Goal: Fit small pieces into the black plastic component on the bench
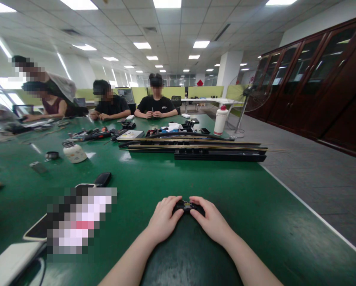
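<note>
A small black object (pixel 186 205) with a rounded, shiny middle and a yellowish patch rests low over the green table in front of me. My left hand (pixel 165 217) is closed around its left end, with the thumb along the near side and the fingers over the far side. Around its right end, my right hand (pixel 211 219) is closed in a similar grip. Both ends are largely covered by my fingers, so its exact kind cannot be made out.
Long black rails (pixel 221 156) with thin brass-coloured rods lie across the table ahead. A white bottle with a red cap (pixel 221 121) stands behind them. Left are a round jar (pixel 74 152), a dark phone-like item (pixel 103 179) and a white box (pixel 15 262). Several people sit opposite.
</note>
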A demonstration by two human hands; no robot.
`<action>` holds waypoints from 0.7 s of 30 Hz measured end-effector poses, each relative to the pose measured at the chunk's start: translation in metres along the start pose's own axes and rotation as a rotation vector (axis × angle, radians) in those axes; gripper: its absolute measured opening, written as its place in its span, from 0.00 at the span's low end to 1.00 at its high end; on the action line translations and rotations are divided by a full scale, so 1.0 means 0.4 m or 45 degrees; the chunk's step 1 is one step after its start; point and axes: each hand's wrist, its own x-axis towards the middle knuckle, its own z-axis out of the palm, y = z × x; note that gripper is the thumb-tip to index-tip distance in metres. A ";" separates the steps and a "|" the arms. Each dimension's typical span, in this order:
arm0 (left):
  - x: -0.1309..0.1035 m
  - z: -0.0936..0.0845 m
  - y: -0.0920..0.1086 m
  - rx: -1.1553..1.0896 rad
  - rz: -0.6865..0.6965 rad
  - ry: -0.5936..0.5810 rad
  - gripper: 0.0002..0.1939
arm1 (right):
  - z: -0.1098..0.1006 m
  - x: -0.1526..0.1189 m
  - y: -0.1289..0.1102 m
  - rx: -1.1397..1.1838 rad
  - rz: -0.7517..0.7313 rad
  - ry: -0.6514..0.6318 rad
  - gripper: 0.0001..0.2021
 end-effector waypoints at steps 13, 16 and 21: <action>0.001 0.001 -0.003 0.005 0.013 0.011 0.18 | -0.001 0.000 -0.004 -0.040 0.004 0.006 0.16; 0.001 0.001 -0.001 0.009 0.012 0.011 0.18 | -0.001 -0.001 -0.002 -0.053 0.002 0.007 0.15; 0.001 -0.001 0.001 0.015 0.003 0.006 0.18 | -0.001 0.000 -0.001 -0.065 -0.014 -0.001 0.15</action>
